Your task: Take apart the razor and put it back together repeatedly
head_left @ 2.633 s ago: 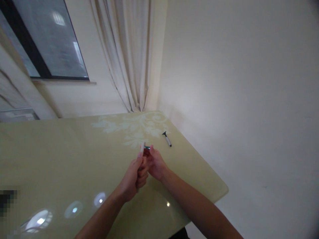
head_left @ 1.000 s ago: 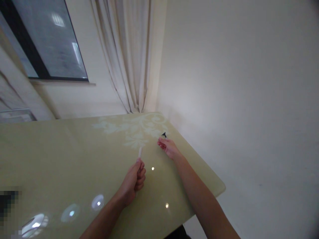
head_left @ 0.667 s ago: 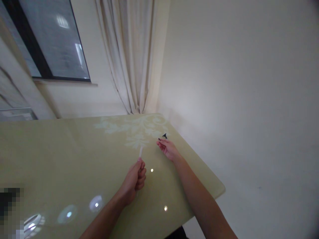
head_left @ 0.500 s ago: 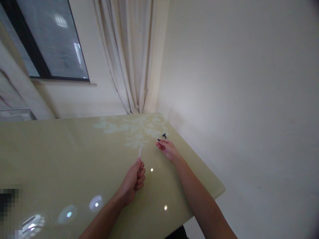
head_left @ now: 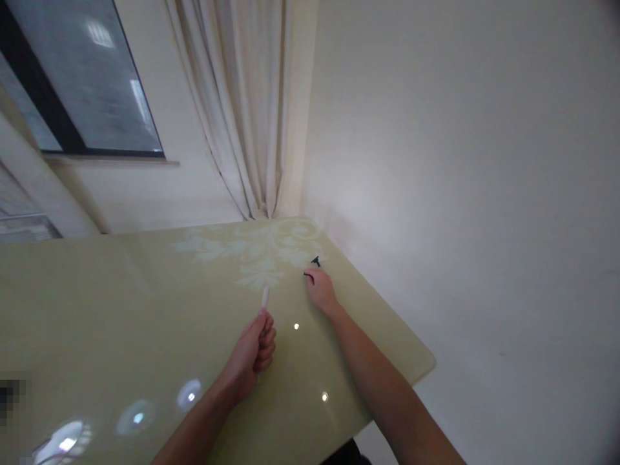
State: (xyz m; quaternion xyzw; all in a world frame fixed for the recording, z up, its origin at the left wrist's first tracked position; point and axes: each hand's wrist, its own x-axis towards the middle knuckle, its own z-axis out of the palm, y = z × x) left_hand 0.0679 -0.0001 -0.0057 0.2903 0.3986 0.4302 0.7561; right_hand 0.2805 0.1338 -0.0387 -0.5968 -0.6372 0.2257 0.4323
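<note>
My left hand (head_left: 252, 352) is closed around a slim white stick (head_left: 265, 296), whose upper end sticks out above the thumb, pointing away from me. Most of the stick is hidden in the fist. Farther off to the right, my right hand (head_left: 321, 288) is closed, back of the hand upward. A small dark piece (head_left: 307, 275) shows at its fingertips, too small to name. Just beyond the knuckles is a black T-shaped thing (head_left: 316, 261), razor-like in outline; I cannot tell whether it touches the hand.
Both hands are over a glossy yellow-green table (head_left: 145, 310) with a pale floral pattern and light reflections. A bare wall (head_left: 460, 194) runs along its right side. Behind the far edge hang beige curtains (head_left: 256, 116) beside a dark-framed window (head_left: 111, 77).
My right hand has turned over from fingers showing to back upward, with the dark piece still at its fingertips. The left hand keeps its hold on the stick. The view has shifted slightly.
</note>
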